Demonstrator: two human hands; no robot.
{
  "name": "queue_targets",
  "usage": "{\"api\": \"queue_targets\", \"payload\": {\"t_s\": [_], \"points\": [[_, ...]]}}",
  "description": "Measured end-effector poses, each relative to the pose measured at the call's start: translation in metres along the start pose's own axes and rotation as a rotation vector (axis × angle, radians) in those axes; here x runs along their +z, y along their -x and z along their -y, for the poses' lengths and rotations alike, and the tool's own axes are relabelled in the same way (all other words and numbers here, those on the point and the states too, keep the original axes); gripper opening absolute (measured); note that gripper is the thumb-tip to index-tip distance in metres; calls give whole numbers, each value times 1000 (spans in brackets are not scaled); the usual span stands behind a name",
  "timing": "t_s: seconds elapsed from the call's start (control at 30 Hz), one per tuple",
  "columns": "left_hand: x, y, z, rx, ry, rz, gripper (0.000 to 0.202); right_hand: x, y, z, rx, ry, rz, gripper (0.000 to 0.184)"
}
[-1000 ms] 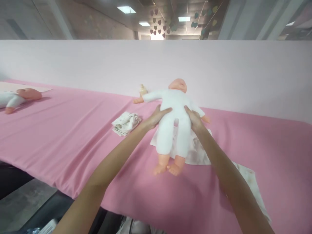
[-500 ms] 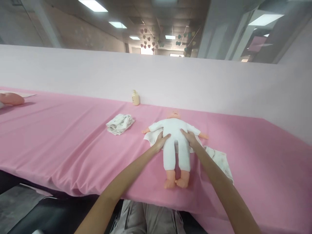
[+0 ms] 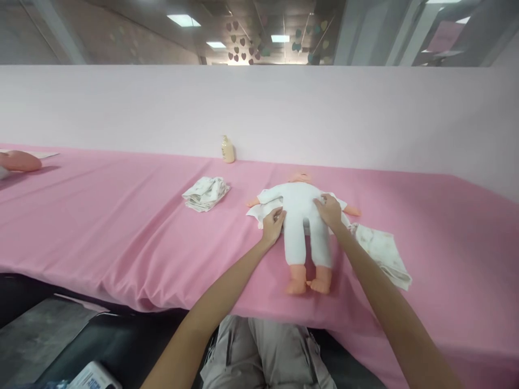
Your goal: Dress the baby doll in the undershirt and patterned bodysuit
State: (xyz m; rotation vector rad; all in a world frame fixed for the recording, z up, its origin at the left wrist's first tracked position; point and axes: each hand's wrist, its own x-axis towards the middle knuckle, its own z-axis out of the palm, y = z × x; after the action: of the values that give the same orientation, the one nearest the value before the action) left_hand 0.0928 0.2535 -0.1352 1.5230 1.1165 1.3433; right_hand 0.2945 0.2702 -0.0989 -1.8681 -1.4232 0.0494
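Observation:
A baby doll (image 3: 300, 201) with a white cloth body lies on its back, feet toward me, head at the far end. Under its torso a white cloth (image 3: 256, 215) sticks out at both sides. My left hand (image 3: 273, 225) is at the doll's left-hand hip in the picture, by the cloth's edge; its fingers are curled, and what they pinch is hidden. My right hand (image 3: 330, 210) grips the doll's other side at the waist, thumb on the front of the body.
A folded patterned cloth (image 3: 206, 193) lies to the left, another folded cloth (image 3: 383, 254) to the right. Against the white wall stands a yellowish pump bottle (image 3: 227, 149). Part of another doll (image 3: 20, 160) shows at far left. Pink sheeting (image 3: 121, 216) covers the table.
My left hand's thumb has come off the doll's front, and its fingers have curled at the side. My right hand has shifted slightly up the doll's side. The view has tilted down.

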Motion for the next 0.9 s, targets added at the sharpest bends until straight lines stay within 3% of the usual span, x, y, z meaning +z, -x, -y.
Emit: {"api": "queue_targets", "payload": {"t_s": [0.13, 0.27, 0.37, 0.47, 0.67, 0.8, 0.9], "points": [[0, 0, -1, 8, 9, 0, 37, 18, -17, 36, -228, 203, 61, 36], [0, 0, -2, -5, -34, -50, 34, 49, -36, 75, -439, 416, 236, 43], [-1, 1, -3, -32, -56, -58, 32, 71, -45, 98, -471, 572, 372, 47], [-2, 2, -2, -53, -109, -55, 32, 90, -44, 115, -506, 621, 412, 37], [-2, 1, -2, -20, -294, -33, 33, 97, -46, 112, -607, 532, 404, 26], [-9, -2, -13, -20, -544, -27, 30, 86, -56, 98, -561, 311, 322, 32], [-18, -7, -16, 57, -672, -82, 29, 79, -58, 94, -503, 147, 275, 35]]}}
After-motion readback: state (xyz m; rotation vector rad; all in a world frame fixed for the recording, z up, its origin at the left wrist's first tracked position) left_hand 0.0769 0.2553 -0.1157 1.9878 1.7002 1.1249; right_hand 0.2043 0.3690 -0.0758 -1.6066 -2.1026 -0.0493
